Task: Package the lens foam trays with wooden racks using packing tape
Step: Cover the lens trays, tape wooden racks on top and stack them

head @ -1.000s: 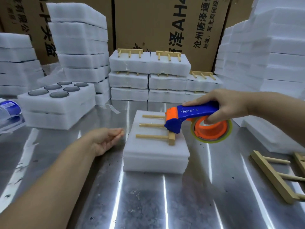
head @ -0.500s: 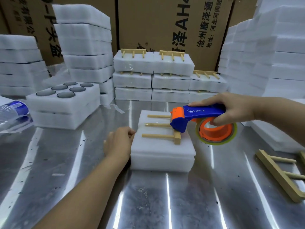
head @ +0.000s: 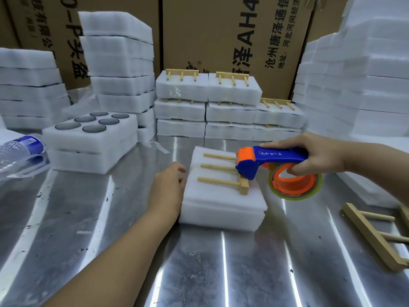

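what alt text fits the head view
A right hand holds a blue-and-orange tape dispenser over a wooden rack lying on a foam stack on a metal table. The left hand touches the stack's left edge.

A shiny metal tabletop (head: 88, 218) carries bright streaks of reflected light, and brown cardboard boxes (head: 221, 29) printed with black characters stand along its far side.

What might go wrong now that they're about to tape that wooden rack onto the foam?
1. The wooden rack looks untaped on the foam trays; the tape dispenser nosing at its bar may skew it.
2. The left hand only touches the trays' left edge, so the stack might slide when the right hand pulls tape.
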